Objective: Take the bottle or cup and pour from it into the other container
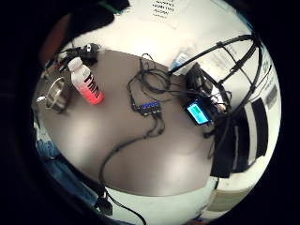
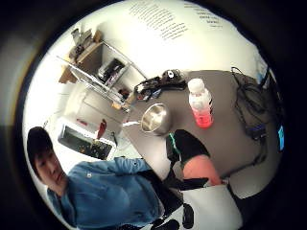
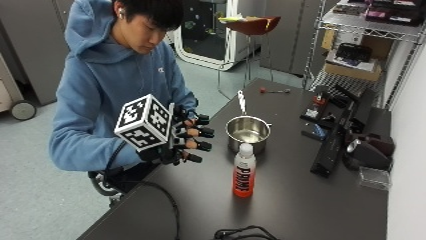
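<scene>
A plastic bottle (image 3: 244, 171) with a white cap and red drink stands upright on the dark table (image 3: 299, 205). Just behind it sits a steel pot (image 3: 248, 132) with a long handle. My gloved right hand (image 3: 184, 140) hovers above the table's near edge, to the left of the bottle and apart from it, with the fingers loosely curled and holding nothing. Both palm views look down from some height on the bottle (image 1: 87, 82) (image 2: 201, 104) and the pot (image 1: 57, 94) (image 2: 155, 118), side by side.
Black devices and a stand (image 3: 331, 142) lie along the table's right side. A cable hub (image 1: 147, 108) with trailing wires and a small lit screen (image 1: 198, 113) lie further along the table. A wire shelf (image 3: 363, 30) stands at the back right.
</scene>
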Demonstrator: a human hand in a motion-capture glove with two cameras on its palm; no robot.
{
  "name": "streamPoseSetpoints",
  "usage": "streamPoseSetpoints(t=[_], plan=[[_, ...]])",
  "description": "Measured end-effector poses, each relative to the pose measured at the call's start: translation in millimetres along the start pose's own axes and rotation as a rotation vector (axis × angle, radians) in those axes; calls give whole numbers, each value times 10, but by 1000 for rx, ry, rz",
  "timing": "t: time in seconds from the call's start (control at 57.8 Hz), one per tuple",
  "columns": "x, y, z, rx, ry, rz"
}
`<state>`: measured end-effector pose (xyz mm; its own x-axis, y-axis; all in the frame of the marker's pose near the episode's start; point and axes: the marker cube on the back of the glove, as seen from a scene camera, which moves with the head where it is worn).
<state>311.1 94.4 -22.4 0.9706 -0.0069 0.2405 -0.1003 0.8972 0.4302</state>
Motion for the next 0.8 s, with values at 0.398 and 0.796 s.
streamPoseSetpoints(t=[0.398,0.796], plan=[[329,-245,446,92,-313,64],[268,-454,1313,86,-641,137]])
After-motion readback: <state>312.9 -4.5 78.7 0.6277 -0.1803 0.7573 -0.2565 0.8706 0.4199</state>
